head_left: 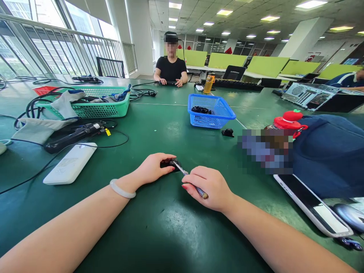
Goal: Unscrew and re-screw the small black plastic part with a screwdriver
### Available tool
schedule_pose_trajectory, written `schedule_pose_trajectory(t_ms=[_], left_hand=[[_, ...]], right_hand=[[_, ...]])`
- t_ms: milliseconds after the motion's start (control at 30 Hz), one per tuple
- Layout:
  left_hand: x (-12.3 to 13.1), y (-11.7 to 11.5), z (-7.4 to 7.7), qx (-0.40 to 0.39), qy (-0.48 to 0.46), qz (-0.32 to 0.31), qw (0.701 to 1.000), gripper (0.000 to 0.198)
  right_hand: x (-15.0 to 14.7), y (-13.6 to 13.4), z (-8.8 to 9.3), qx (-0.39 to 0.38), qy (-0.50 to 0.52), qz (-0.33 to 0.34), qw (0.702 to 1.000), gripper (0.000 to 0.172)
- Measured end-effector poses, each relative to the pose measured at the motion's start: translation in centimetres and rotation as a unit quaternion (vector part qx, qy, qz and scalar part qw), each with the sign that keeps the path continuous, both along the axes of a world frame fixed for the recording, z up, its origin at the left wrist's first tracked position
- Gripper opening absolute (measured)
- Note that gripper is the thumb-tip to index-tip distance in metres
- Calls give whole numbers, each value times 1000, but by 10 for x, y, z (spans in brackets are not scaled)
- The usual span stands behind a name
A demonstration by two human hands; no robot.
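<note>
On the green table (170, 131), my left hand (150, 167) closes around a small black part (167, 163), its fingers and thumb on either side. The part's exact kind is hard to make out. My right hand (209, 185) pinches a slim brush-like tool (182, 170) with a silvery shaft. One end of it touches the black part. Its other end, tan and bristle-like, sticks out below my fingers. Beyond my hands stands a blue basket (212, 121) with black pieces inside, and another small black part (228, 132) lies next to it.
At left are a green basket (99, 110) with gloves, a white power bank (71, 163), a black handheld device (74, 137) and cables. On the right lie a phone (309, 204), a dark blue bag (330, 151) and a red-lidded bottle (290, 121). Another person (171, 68) sits opposite.
</note>
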State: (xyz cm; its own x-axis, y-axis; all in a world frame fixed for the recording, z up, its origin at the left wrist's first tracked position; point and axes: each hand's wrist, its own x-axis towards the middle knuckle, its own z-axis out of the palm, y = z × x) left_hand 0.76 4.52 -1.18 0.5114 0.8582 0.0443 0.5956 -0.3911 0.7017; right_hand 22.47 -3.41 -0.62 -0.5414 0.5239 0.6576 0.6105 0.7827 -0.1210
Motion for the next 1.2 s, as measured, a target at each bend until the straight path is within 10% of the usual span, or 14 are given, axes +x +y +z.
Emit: schedule_pose_trajectory(t_ms=[1200], left_hand=[[1, -2, 2, -18, -10, 1, 1000, 50]], right_hand=[[0, -4, 6, 8, 33, -10, 999, 34]])
